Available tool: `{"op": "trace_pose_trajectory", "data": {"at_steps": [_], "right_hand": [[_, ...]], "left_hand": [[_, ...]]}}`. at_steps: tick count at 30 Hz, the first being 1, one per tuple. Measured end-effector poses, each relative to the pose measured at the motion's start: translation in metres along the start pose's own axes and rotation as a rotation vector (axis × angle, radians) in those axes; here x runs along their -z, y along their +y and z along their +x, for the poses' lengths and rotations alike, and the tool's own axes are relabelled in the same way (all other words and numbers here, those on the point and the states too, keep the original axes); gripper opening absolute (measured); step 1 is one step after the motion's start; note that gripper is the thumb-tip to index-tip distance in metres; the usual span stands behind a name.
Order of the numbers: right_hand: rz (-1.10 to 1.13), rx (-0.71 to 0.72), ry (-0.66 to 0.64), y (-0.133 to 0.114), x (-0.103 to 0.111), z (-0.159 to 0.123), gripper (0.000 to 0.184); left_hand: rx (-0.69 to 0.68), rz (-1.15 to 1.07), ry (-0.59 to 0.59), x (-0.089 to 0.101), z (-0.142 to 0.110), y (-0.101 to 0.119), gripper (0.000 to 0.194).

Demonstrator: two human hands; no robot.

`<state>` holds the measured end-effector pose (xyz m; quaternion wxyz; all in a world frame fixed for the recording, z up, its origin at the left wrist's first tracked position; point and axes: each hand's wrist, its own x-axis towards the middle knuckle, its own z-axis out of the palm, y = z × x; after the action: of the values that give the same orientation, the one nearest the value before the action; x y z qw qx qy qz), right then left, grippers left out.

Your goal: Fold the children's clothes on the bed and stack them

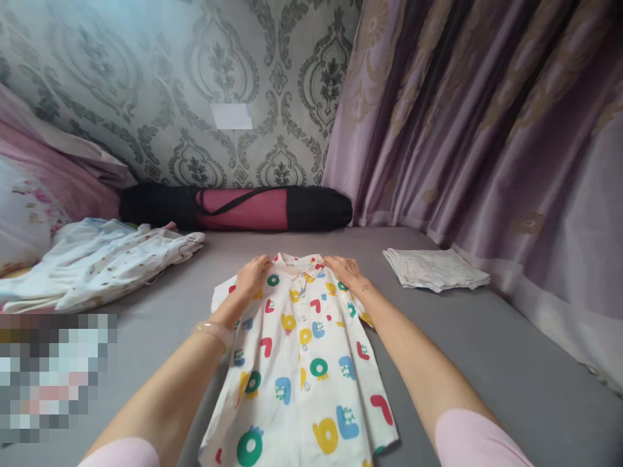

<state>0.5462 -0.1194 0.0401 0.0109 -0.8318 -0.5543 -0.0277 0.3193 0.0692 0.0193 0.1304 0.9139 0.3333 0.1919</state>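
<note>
A white short-sleeved button-up shirt [292, 350] lies spread out, front side up, with its collar away from me. Red, yellow, green and blue letter shapes cover it. At the shoulder left of the collar, my left hand [254, 275] grips the cloth, its fingers closed and partly hidden. My right hand [346, 271] holds the opposite shoulder in the same way, its fingertips beside the collar. A pale bangle [214, 332] circles my left wrist.
The shirt rests on a grey sheet [438, 363]. Folded whitish cloths [435, 269] lie to the right, and a pile of white printed clothes [111, 259] to the left. A black and maroon roll bag [243, 209] lies along the wall, near purple curtains [438, 117].
</note>
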Motion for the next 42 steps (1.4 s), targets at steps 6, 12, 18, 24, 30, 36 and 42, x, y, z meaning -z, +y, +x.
{"op": "trace_pose_trajectory", "data": {"at_steps": [6,12,18,24,30,36,42], "right_hand": [[0.057,-0.033,-0.042,0.003,-0.018,0.012,0.036],[0.167,-0.051,0.031,0.007,-0.028,0.012,0.036],[0.192,-0.040,0.073,0.010,-0.032,0.014,0.033],[0.203,-0.046,0.078,0.011,-0.036,0.015,0.032],[0.231,-0.055,0.058,0.011,-0.030,0.017,0.033],[0.531,-0.124,-0.137,0.037,-0.006,0.020,0.053],[0.785,-0.312,-0.403,0.078,0.013,-0.010,0.044]], "left_hand": [[0.003,0.136,-0.040,-0.018,0.008,-0.003,0.028],[-0.010,0.117,-0.019,-0.022,0.006,-0.008,0.027],[0.009,0.105,-0.014,-0.022,0.006,-0.008,0.026],[0.003,0.093,0.000,-0.024,0.006,-0.010,0.027],[-0.007,0.087,0.001,-0.025,0.007,-0.012,0.028],[0.002,0.087,-0.013,-0.022,0.006,-0.010,0.029],[-0.018,0.081,-0.014,-0.023,0.007,-0.012,0.030]]}}
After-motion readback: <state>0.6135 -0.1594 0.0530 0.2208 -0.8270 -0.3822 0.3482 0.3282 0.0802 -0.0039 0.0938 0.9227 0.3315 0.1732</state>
